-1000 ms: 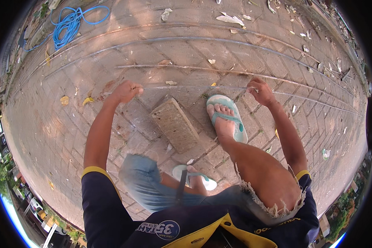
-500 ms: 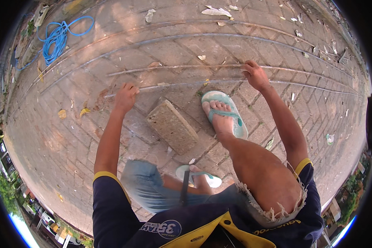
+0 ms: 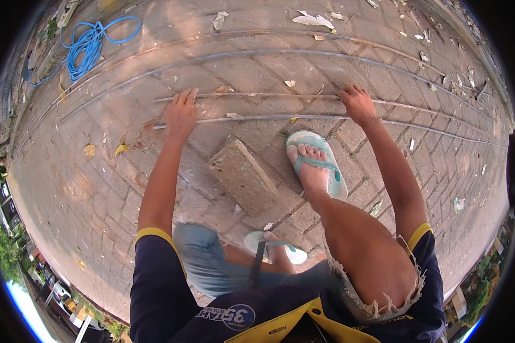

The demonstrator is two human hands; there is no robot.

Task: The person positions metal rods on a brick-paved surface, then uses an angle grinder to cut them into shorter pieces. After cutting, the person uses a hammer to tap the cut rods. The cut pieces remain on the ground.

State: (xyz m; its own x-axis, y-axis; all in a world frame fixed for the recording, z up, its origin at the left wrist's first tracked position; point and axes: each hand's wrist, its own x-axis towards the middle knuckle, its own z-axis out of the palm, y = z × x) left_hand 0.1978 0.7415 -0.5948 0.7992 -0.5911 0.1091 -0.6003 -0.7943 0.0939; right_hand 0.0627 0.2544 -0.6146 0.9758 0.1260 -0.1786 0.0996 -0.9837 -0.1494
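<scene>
Long thin metal rods lie crosswise over the brick paving. My left hand has its fingers curled over one rod close to its left end. Farther right, my right hand grips the same rod, its fingertips bent over it. A second rod runs nearer to me, passing under both hands or wrists. Two longer rods lie beyond, a bluish-grey one and a rusty one. Just this side of the rods rests a rectangular stone block.
A tangled blue hose or rope lies at the far left. My sandalled right foot stands beside the block, and my other sandal is nearer. Dry leaves are scattered about, and a kerb borders the far right.
My left hand has moved away from me, from the nearer rod's end to the rod beyond it. My right hand stays on that farther rod. The whole view has shifted slightly.
</scene>
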